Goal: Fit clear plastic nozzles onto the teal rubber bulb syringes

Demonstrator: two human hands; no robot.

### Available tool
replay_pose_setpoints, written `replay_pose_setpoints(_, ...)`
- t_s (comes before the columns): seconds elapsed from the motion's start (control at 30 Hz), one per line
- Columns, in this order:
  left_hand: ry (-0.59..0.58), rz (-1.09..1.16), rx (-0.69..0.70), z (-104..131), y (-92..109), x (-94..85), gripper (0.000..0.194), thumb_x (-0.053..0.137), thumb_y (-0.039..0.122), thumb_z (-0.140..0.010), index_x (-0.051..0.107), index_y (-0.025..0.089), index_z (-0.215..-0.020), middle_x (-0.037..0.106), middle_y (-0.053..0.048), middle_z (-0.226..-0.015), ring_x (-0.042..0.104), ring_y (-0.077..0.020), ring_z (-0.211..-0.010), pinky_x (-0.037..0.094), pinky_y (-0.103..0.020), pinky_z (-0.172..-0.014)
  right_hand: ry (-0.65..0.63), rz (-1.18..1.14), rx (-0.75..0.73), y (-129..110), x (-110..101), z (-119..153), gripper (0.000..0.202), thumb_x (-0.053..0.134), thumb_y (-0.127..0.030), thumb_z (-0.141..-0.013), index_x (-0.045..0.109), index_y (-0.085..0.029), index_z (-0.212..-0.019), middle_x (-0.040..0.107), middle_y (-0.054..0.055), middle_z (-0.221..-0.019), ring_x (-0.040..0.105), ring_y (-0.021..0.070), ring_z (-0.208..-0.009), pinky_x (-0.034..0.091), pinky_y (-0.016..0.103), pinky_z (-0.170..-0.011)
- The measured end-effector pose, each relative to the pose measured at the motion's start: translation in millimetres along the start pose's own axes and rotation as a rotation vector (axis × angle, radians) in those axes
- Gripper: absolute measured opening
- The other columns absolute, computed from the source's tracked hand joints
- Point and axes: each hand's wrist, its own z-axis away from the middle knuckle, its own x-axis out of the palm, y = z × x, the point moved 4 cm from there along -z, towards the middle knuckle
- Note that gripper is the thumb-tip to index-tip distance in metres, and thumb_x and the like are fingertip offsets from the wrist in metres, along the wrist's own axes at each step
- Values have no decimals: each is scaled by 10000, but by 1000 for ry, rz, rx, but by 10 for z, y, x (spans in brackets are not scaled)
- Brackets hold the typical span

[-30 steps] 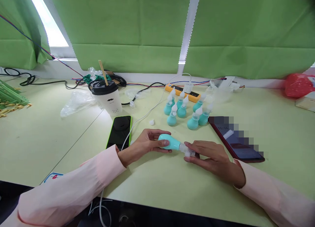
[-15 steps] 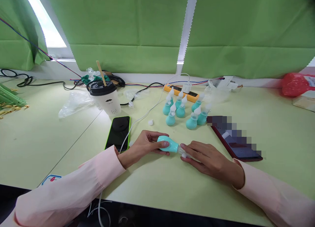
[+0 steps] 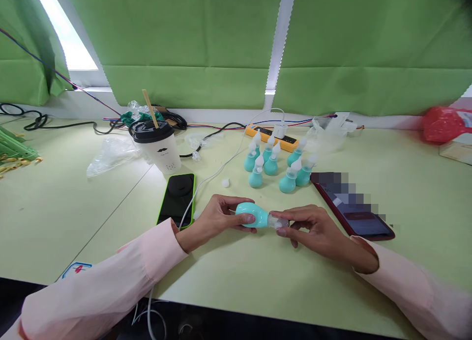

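A teal nasal aspirator bulb (image 3: 261,217) lies sideways between my hands, low over the table. My left hand (image 3: 219,217) is closed round its wide end, thumb on top. At the narrow end is a clear plastic neck (image 3: 273,221), which the fingertips of my right hand (image 3: 317,227) pinch; they partly hide its tip. Farther back stands a group of several similar aspirators, one of them a teal bulb with white tip (image 3: 287,184), all upright. A small white tip (image 3: 225,183) lies loose on the table to their left.
On the left are a phone with green edges (image 3: 177,197), a white cable (image 3: 217,173) running over it, and a lidded cup (image 3: 162,153) with a straw. Behind the aspirators sits a yellow power strip (image 3: 254,131). To the right lies a dark red phone (image 3: 354,214).
My right hand has shifted its fingers and now pinches the clear neck from above and below. The left hand keeps the bulb almost in place, its neck now more level.
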Motion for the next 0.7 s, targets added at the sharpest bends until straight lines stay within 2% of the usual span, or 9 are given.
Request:
replay_pose_setpoints(0.1,3,-29,-11,-4,-2,-5,405,695,210,-575,579,114,-951,648,-36,-764,622,-181,-686,530,-338,-679,-45,-134,130,47,4,-3,284,599,-329,-679,652,-176,-912,567,12,-620,455,63,-400,451,208,-352)
replay_pose_setpoints(0.2,37,-54,4,-2,12,-11,430,704,195,-557,575,120,-961,650,-33,-736,625,-179,-675,527,-323,-667,-34,-267,210,62,17,-9,326,612,-340,-664,645,-156,-932,512,-5,-554,446,64,-413,457,213,-374)
replay_pose_setpoints(0.47,127,-124,106,31,49,-10,433,725,152,-502,613,118,-919,632,1,-696,574,-123,-647,497,-235,-632,52,-526,297,89,98,1,331,624,-332,-660,636,-165,-946,510,-15,-534,445,60,-433,453,209,-388)
replay_pose_setpoints(0.7,134,-232,261,65,16,-9,433,718,180,-524,615,160,-943,635,-30,-877,566,-177,-789,492,-257,-661,45,-774,405,159,183,43,311,633,-297,-668,622,-177,-954,503,-18,-557,427,47,-465,418,164,-389)
